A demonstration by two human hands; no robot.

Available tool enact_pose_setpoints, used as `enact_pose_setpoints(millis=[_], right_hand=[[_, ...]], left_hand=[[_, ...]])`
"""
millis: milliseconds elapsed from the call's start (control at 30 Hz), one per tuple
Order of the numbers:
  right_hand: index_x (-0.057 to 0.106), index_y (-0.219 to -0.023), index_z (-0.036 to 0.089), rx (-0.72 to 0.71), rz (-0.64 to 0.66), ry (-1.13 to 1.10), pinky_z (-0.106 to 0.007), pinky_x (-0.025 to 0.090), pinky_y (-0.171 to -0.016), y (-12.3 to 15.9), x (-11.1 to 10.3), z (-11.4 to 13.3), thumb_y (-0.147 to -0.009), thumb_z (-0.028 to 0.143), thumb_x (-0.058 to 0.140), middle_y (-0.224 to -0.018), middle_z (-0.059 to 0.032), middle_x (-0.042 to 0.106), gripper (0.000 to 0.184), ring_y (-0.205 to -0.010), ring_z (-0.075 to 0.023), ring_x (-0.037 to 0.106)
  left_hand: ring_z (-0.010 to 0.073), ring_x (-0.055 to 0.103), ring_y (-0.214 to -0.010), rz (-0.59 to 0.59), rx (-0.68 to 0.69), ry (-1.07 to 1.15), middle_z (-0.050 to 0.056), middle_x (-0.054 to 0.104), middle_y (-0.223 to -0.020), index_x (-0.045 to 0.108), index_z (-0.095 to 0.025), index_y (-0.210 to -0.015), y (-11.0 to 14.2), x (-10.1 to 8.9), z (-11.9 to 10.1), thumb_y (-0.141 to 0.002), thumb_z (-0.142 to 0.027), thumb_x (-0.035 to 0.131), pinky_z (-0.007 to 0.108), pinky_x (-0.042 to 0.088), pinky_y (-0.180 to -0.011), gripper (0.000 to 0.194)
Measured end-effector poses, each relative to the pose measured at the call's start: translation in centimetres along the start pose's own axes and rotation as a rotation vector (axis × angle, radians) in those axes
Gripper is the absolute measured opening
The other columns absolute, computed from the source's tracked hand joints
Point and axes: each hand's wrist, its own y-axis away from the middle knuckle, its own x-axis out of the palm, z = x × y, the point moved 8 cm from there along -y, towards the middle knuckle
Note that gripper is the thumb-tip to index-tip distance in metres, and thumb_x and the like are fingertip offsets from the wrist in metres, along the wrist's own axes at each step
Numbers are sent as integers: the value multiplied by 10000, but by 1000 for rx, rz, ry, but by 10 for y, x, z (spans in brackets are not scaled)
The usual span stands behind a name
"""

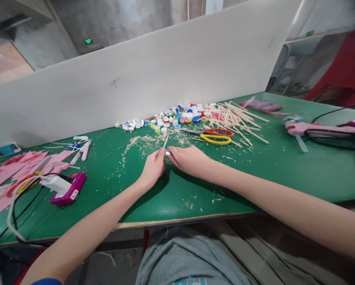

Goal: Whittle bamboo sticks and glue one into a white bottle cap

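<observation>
We noted: left hand [153, 168] pinched a thin wooden stick [166, 141]; right hand [186, 159] gripped a small silvery tool [168, 152] beside it.

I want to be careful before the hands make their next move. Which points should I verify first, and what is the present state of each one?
1. Wooden stick gripped: ok, the left hand pinches it.
2. Small metal tool gripped: ok, the right hand has it, close beside the stick.
3. Tool's edge facing safely: cannot tell, mostly hidden by the grip.
4. Scissors apart from the hands: ok, they lie beyond the right hand.
5. Wood shavings tidied: not ok, scattered over the green tabletop.
</observation>
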Motion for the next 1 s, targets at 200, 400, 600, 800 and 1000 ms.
enact_pose_setpoints(millis=[200, 400, 600, 800, 1000], right_hand=[[529, -1143, 94, 40, 36, -62, -274, 500, -729, 2, -3, -1, -1077, 371, 344, -852, -31, 530, 340, -721, -106, 536], [540, -1137, 90, 88, 49, -100, -285, 514, -752, 3, -4, -2, -1069, 382, 380, -852, -32, 535, 340, -745, -108, 550], [552, -1115, 84, 178, 41, -96, -281, 517, -756, 4, -1, 0, -1055, 397, 423, -845, -34, 536, 344, -759, -109, 554], [551, -1117, 81, 223, 23, -66, -269, 516, -741, 4, -1, 1, -1046, 407, 443, -862, -40, 537, 351, -760, -108, 552], [543, -1147, 81, 284, -18, -29, -284, 517, -755, 4, -6, -16, -1047, 404, 441, -867, -44, 538, 353, -771, -115, 555]], left_hand=[[39, 206, -328, -9, -24, -9, -103, 220, -431, 410, -190, -675, -1, -1, 3, -860, -561, 532, 173, 167, -314, 433], [39, 212, -331, -29, -48, -17, -101, 216, -437, 411, -186, -668, -1, -2, 2, -885, -491, 525, 168, 176, -320, 391], [39, 220, -318, -49, -97, -32, -98, 215, -433, 402, -183, -645, 0, -4, 1, -902, -441, 505, 164, 163, -311, 379], [41, 232, -317, -77, -117, -46, -95, 223, -428, 382, -184, -620, -1, -7, 2, -877, -461, 548, 165, 161, -307, 412], [37, 230, -323, -88, -111, -52, -91, 220, -434, 323, -191, -590, 0, -7, -1, -874, -468, 554, 166, 160, -307, 460]])
